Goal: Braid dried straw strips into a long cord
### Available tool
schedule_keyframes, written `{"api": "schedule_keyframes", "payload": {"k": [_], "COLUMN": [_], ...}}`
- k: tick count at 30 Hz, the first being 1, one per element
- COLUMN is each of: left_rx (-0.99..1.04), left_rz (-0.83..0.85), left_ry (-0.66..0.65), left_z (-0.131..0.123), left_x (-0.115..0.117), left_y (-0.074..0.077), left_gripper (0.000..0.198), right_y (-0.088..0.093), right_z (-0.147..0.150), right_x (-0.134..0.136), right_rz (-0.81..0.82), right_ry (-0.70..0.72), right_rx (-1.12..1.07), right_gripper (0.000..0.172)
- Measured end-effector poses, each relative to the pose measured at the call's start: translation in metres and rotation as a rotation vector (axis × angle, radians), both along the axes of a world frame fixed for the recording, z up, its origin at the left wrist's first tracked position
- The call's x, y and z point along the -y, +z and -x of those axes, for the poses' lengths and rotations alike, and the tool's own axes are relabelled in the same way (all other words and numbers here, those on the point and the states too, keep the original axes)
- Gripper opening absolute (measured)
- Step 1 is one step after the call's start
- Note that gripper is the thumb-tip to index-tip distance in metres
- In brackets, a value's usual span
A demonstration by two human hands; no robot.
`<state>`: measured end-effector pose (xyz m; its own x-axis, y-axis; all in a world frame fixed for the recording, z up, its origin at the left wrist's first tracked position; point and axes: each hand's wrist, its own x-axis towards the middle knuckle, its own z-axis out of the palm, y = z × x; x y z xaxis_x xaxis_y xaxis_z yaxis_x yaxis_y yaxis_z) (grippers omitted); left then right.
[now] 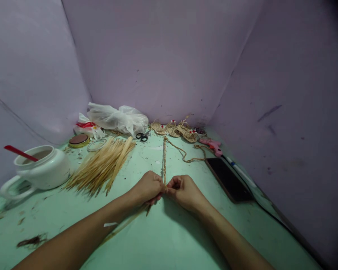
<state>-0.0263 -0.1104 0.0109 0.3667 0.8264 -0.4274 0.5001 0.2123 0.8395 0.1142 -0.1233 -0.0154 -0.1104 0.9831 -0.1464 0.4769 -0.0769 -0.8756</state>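
Observation:
A thin braided straw cord (165, 159) runs straight away from my hands across the green table. Its far part bends back and snakes off to the right. My left hand (150, 187) is closed around the near end of the braid, with loose straw strands (124, 225) trailing below it toward me. Pressed close beside it, my right hand (184, 191) pinches the same end between thumb and fingers. The exact strands between the fingertips are too small to make out. Left of my hands lies a bundle of flat dry straw strips (101, 165).
A white mug (50, 168) with a red-handled utensil stands at the left. Behind are a plastic bag (118, 118), black scissors (142, 137), a round tin (79, 140) and woven straw pieces (186, 131). A pink glue gun (212, 145) and a phone (229, 180) lie right.

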Motion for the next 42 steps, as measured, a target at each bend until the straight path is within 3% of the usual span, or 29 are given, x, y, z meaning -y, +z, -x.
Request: {"api": "schedule_keyframes", "payload": {"k": [3, 9, 14, 19, 22, 24, 27, 30, 32, 37, 42], "left_rx": [0.018, -0.051, -0.015, 0.111, 0.175, 0.203, 0.207, 0.203, 0.199, 0.165, 0.102], "left_rz": [-0.023, -0.070, -0.035, 0.033, 0.061, 0.059, 0.045, 0.015, -0.010, 0.027, 0.026], "left_ry": [-0.034, 0.049, 0.078, 0.033, 0.031, 0.038, 0.039, 0.028, 0.016, -0.011, -0.018], "left_z": [0.001, -0.005, -0.007, -0.001, 0.002, 0.002, 0.003, 0.003, 0.004, 0.004, 0.005], "left_x": [-0.001, 0.006, 0.007, 0.004, 0.004, 0.003, 0.003, 0.003, 0.003, 0.004, 0.004], "left_y": [0.000, -0.004, -0.006, 0.002, 0.007, 0.008, 0.009, 0.006, 0.004, 0.009, 0.015], "left_gripper": [0.009, 0.010, 0.015, 0.011, 0.006, 0.008, 0.012, 0.011, 0.010, 0.007, 0.008], "right_y": [0.006, 0.034, 0.039, 0.036, 0.035, 0.036, 0.038, 0.039, 0.038, 0.027, 0.020], "right_z": [0.000, 0.006, 0.013, 0.018, 0.010, 0.000, -0.008, -0.002, 0.005, 0.012, 0.009], "right_x": [0.003, 0.026, 0.040, 0.046, 0.041, 0.032, 0.018, 0.014, 0.015, 0.015, 0.013], "right_rz": [-0.025, -0.180, -0.210, -0.278, -0.222, -0.140, -0.114, 0.166, 0.328, 0.271, 0.206], "right_ry": [0.020, -0.027, 0.026, 0.151, 0.204, 0.151, -0.098, -0.048, 0.017, -0.076, -0.089], "right_rx": [0.094, 0.475, 0.605, 0.523, 0.479, 0.394, 0.114, -0.305, -0.441, -0.291, -0.322], "right_gripper": [0.011, 0.014, 0.019, 0.022, 0.018, 0.023, 0.023, 0.015, 0.010, 0.011, 0.010]}}
